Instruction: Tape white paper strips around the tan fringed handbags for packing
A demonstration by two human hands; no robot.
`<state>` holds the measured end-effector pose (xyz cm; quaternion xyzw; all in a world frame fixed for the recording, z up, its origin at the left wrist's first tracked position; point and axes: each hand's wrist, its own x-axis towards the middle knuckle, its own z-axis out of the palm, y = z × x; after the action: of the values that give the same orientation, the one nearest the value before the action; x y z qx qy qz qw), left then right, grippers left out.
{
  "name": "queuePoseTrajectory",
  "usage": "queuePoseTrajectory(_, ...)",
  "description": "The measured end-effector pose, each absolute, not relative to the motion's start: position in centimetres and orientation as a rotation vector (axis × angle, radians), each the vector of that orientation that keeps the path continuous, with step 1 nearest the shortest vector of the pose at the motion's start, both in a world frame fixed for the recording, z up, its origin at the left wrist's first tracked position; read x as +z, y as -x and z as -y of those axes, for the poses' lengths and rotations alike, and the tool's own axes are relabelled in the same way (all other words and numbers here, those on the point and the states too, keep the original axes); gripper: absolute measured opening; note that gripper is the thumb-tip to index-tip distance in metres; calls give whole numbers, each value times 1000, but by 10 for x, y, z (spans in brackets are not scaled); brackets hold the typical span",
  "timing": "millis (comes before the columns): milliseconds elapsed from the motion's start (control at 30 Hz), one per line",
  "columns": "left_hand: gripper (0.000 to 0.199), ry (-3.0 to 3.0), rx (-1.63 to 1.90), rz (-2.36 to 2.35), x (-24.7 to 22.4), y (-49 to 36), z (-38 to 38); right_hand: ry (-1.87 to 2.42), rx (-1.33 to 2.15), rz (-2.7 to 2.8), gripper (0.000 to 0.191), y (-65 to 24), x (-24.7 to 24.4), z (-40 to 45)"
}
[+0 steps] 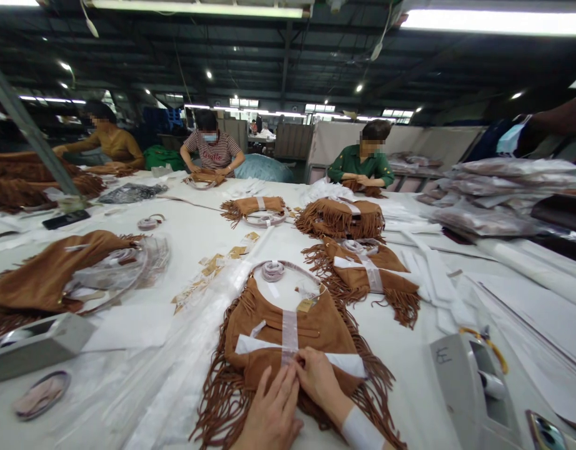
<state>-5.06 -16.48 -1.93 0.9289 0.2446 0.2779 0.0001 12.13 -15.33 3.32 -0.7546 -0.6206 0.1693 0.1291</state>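
Note:
A brown suede bag with long fringes (269, 315) lies before me on the white table, its curved handle pointing away. A white paper strip (347, 362) crosses the bag, and a strip of clear tape (290, 328) runs down over it. My left hand (275, 403) rests flat on the bag's lower part, fingers stretched out beside the tape's near end. At that same end, my right hand (316, 375) has its fingertips pinched together. A rolled strap (273, 270) and a small gold-coloured tag (305, 305) lie at the handle.
Another fringed bag (370, 272) lies behind at right, near a stack of fringed bags (339, 219). Grey tape dispensers stand at right (473, 387) and left (39, 344). Another brown bag (58, 269) lies at left. Several people work across the table (175, 219).

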Motion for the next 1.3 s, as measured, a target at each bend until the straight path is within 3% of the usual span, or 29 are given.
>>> queuePoseTrajectory(100, 82, -2907, 665, -759, -31, 54, 171, 2186, 495, 1772, 16, -122, 32, 153)
queuePoseTrajectory(167, 88, -2863, 565, -753, -36, 56, 172, 2183, 500, 1751, 16, -121, 32, 152)
queuePoseTrajectory(467, 87, -2750, 492, -785, -33, 52, 172, 2202, 505, 1641, 4, -115, 39, 156)
queuePoseTrajectory(600, 83, -2763, 526, -777, -34, 50, 172, 1968, 109, 2093, 32, -111, 45, 180)
queuePoseTrajectory(700, 77, -2772, 548, -789, -34, 50, 172, 1725, -78, 2426, 42, -110, 48, 194)
queuePoseTrajectory(800, 78, -2787, 551, -781, -36, 51, 173, 1761, 10, 2406, 39, -114, 50, 192)
queuePoseTrajectory(1033, 86, -2917, 639, -788, -54, 50, 169, 1931, 261, 1757, 30, -147, 61, 116)
queuePoseTrajectory(1300, 80, -3037, 803, -835, -56, 50, 166, 2065, 303, 1817, 20, -160, 43, 60)
